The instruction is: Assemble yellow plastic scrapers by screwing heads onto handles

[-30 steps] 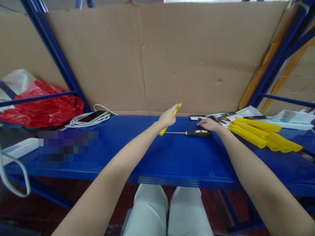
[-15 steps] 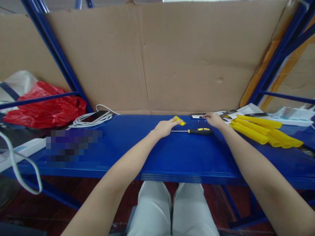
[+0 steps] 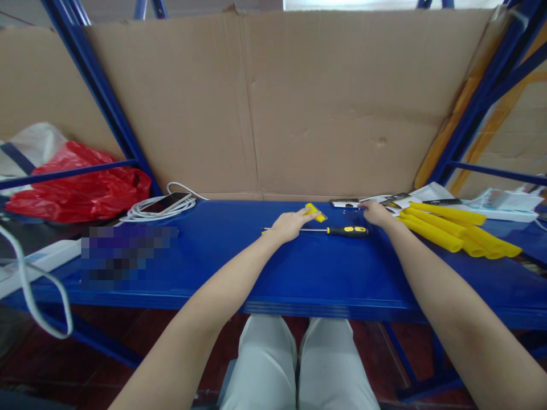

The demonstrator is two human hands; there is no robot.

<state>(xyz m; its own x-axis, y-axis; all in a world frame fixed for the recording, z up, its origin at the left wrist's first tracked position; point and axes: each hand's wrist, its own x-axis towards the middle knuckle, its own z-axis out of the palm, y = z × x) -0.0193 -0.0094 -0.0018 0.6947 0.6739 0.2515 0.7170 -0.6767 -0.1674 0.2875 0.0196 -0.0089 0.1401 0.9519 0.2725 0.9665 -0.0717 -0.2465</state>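
The left hand [image 3: 288, 226] lies low over a yellow piece [image 3: 315, 212], its fingers stretched forward and close together on it; whether they grip it or only press on it, I cannot tell. The piece's far end shows just past the fingertips, above the blue table [image 3: 325, 267]. The screwdriver [image 3: 347, 230] lies crosswise, its shaft passing behind the same hand and its black-and-yellow handle pointing right. The right hand [image 3: 376, 214] is bent at the fingers beside a card [image 3: 344, 203] and some tiny bits [image 3: 344, 212]; I cannot tell whether it pinches anything. Just right of it are papers [image 3: 399, 199] and a pile of yellow tubes [image 3: 440, 234], with a power strip [image 3: 513, 215] behind. Farther left, a phone [image 3: 166, 201] lies among coils of white cable [image 3: 128, 216], near a red bag [image 3: 89, 176]. Cardboard [image 3: 320, 102] stands along the back.
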